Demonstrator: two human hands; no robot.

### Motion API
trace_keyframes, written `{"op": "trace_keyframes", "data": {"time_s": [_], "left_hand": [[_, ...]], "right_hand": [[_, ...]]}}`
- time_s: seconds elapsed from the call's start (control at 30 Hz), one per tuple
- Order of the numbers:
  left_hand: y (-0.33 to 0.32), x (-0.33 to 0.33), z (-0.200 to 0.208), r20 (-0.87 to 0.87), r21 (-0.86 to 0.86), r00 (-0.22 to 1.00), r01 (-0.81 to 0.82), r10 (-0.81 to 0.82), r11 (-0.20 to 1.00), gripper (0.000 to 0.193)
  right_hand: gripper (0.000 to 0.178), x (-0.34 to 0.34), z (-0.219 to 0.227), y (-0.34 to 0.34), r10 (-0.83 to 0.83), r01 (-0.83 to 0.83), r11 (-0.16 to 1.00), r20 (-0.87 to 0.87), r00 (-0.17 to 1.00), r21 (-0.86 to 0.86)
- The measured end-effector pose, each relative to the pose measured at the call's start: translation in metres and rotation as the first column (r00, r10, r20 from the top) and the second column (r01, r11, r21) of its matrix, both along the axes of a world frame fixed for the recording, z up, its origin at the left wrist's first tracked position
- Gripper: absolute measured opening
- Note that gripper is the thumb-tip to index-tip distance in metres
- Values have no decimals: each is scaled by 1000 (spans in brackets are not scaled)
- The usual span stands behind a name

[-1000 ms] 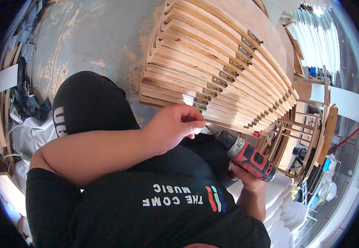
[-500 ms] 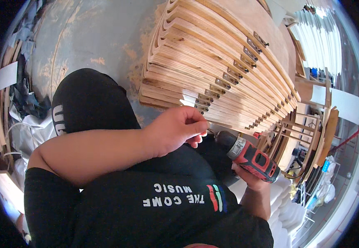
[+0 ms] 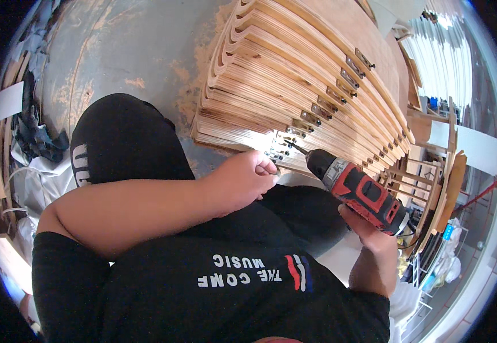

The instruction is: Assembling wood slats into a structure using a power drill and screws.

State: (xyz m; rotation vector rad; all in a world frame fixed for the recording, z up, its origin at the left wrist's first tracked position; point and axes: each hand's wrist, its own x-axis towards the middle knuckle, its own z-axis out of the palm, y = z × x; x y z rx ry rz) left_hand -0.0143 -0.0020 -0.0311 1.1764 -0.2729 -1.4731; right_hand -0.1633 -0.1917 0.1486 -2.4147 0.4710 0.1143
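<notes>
Drill [image 3: 368, 193] slants lengthwise, bit [image 3: 300, 150] pointing upper-left toward metal brackets [image 3: 310, 118].

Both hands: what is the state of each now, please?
Left hand: closed; whether it holds something cannot be told.
Right hand: closed, holding the red-and-black drill.

Head cam, L fisheye — looks down at hands [image 3: 244, 180], fairly nr.

Red-black drill [image 3: 369, 193] slanted, bit [image 3: 299, 148] seemingly at bracket [image 3: 281, 140] on plywood stack [image 3: 260, 74].
</notes>
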Motion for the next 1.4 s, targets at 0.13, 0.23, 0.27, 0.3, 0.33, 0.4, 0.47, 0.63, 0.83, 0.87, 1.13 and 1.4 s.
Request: {"op": "trace_keyframes", "data": {"time_s": [0.13, 0.23, 0.27, 0.3, 0.33, 0.4, 0.47, 0.63, 0.83, 0.87, 1.13, 1.4], "left_hand": [[-1, 2, -1, 43, 16, 999, 20, -21, 1000, 28], [-1, 5, 1, 122, 25, 990, 62, -65, 998, 29], [-1, 6, 1, 120, 25, 991, 60, -62, 998, 29], [0, 5, 0, 146, 30, 988, 52, -56, 998, 30], [1, 5, -1, 173, 37, 984, 43, -49, 998, 31], [4, 4, -2, 191, 60, 981, 18, -29, 998, 31], [-1, 4, 2, 204, 39, 978, 43, -50, 998, 32], [-1, 2, 3, 221, 61, 974, 42, -54, 997, 35], [0, 6, 7, 164, 60, 985, 46, -55, 997, 41], [3, 5, 7, 162, 75, 986, 26, -38, 997, 41], [-5, 4, 8, 239, 33, 969, 56, -62, 998, 37], [-7, -16, -21, 229, -113, 971, 92, -65, 989, 23]], "right_hand": [[41, 10, -1, 5, -96, 96, 995, -1, 995, 37], [40, 18, 1, 5, -50, 52, 998, -55, 997, 27], [40, 20, 0, 4, -58, 61, 997, -67, 996, 38], [39, 21, -2, 3, -64, 68, 996, -78, 995, 52], [39, 26, -1, 2, -57, 62, 996, -79, 995, 57], [48, 38, 4, -2, 96, -88, 995, -166, 982, 51], [54, 31, 14, -4, 84, -84, 996, -157, 984, 3], [68, 48, 27, -5, 90, -85, 995, -86, 992, 56], [57, 76, 41, -2, 192, -212, 971, -172, 966, -110], [57, 81, 38, -5, 213, -232, 968, -171, 962, -95], [57, 78, 44, -7, 230, -263, 955, -223, 947, -134], [50, 97, 38, -7, 297, -326, 941, -250, 922, -86]]}}
